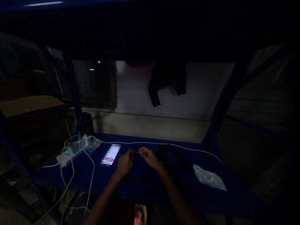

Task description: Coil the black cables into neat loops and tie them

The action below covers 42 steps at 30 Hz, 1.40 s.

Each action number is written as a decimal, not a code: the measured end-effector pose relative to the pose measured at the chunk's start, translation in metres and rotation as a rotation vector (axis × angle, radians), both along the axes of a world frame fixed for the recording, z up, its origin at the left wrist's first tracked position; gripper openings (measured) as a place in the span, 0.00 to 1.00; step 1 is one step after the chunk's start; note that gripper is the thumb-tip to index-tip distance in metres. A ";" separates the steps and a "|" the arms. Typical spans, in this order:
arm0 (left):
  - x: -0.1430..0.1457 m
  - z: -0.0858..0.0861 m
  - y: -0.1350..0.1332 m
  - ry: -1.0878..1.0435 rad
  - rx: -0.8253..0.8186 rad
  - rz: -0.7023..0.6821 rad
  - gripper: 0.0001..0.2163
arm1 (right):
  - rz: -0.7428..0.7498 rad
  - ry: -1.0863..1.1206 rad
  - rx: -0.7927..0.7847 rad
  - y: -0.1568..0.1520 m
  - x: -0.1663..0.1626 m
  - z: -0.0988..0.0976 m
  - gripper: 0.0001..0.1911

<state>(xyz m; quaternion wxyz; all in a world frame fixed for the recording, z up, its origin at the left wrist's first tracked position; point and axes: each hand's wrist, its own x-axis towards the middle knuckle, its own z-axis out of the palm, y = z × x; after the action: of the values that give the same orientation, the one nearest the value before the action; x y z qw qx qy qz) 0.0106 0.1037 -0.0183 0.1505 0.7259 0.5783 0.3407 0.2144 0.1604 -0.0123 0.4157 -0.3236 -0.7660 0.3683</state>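
The scene is very dark. My left hand (125, 162) and my right hand (148, 156) meet over a blue shelf surface (98, 175), both pinched on the ends of a thin dark cable (138, 178) that loops below and to the right of them. A lit phone (111, 155) lies flat just left of my left hand.
A white power strip (74, 150) with plugs and white cords (90, 184) sits at the shelf's left end. A white cable (187, 148) runs along the back. A clear plastic bag (208, 177) lies at the right. Dark cloth (167, 79) hangs on the wall behind.
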 end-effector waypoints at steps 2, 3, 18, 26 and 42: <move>-0.001 0.000 -0.003 -0.129 0.030 -0.036 0.10 | 0.000 -0.012 0.002 -0.002 0.000 -0.003 0.16; -0.001 0.000 -0.004 -0.177 0.045 -0.048 0.11 | 0.000 -0.012 0.001 -0.003 0.000 -0.005 0.16; 0.002 0.017 -0.024 0.109 0.319 -0.128 0.18 | 0.076 0.093 -0.230 -0.012 -0.004 -0.008 0.24; 0.012 0.017 -0.013 0.179 0.278 -0.188 0.07 | 0.004 0.058 -0.212 -0.010 -0.003 -0.014 0.17; 0.017 0.014 -0.008 0.254 0.288 -0.209 0.08 | -0.015 0.034 -0.146 -0.010 -0.002 -0.013 0.11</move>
<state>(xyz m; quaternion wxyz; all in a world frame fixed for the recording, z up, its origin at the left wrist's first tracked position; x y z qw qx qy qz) 0.0281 0.0957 -0.0046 0.0059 0.8330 0.4594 0.3082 0.2122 0.1500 -0.0256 0.4066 -0.3525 -0.7277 0.4253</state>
